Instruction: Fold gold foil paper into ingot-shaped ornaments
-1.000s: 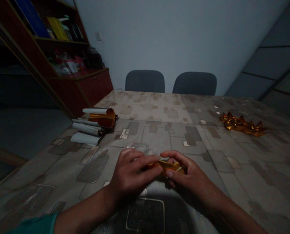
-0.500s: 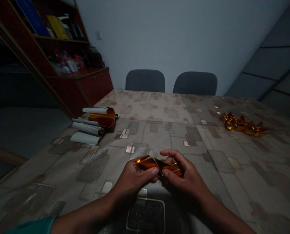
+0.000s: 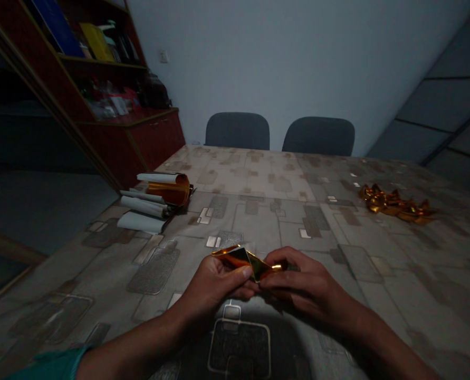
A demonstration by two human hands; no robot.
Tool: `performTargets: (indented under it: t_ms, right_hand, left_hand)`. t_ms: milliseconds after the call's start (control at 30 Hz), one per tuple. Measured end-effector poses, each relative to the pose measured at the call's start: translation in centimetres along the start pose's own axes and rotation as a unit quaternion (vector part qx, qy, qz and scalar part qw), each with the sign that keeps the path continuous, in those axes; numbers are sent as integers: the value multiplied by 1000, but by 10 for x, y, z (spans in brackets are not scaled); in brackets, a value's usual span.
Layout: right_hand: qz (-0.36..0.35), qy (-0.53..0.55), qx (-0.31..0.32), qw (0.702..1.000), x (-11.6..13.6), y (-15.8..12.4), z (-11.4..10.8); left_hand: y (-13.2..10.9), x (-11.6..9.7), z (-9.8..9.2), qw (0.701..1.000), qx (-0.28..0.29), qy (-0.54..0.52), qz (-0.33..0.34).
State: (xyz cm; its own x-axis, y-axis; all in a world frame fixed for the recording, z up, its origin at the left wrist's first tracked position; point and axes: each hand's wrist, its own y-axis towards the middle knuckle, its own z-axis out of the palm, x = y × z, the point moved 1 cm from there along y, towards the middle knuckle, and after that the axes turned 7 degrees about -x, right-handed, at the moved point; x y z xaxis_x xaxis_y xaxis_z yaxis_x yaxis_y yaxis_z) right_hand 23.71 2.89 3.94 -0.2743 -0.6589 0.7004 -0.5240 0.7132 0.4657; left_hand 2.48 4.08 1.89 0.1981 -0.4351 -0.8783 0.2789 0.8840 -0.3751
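Observation:
A shiny gold foil paper (image 3: 238, 257), partly folded with pointed flaps, is held between my hands above the near part of the table. My left hand (image 3: 222, 277) is closed on its left side, the thumb lying across the front. On its right end, my right hand (image 3: 298, 277) pinches the foil, fingers curled over it and hiding part of that end. Off to the left lies a stack of curled foil sheets (image 3: 167, 192), gold inside and pale on the back. Several folded gold foil pieces (image 3: 395, 203) sit in a cluster at the right.
The table (image 3: 258, 211) wears a patterned cover. Two dark chairs (image 3: 237, 131) stand at its far edge, before a pale wall. A reddish wooden cabinet (image 3: 155, 134) with loaded shelves is at the back left.
My right hand has shifted its hold: its thumb has left the front of the foil and the fingers now bend over the right end. The left hand keeps its grip.

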Motion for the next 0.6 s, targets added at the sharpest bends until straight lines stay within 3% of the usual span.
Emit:
performTargets:
  t_ms: [400, 467, 600]
  right_hand:
    - [-37, 44, -79, 995, -5, 4, 3]
    - [-16, 59, -76, 995, -4, 4, 2]
    - [104, 105, -83, 986, 1, 6, 7]
  left_hand:
    - [-4, 4, 5, 998, -23, 35, 46]
    - [-5, 4, 4, 997, -23, 35, 57]
    - [-5, 4, 6, 998, -24, 32, 54]
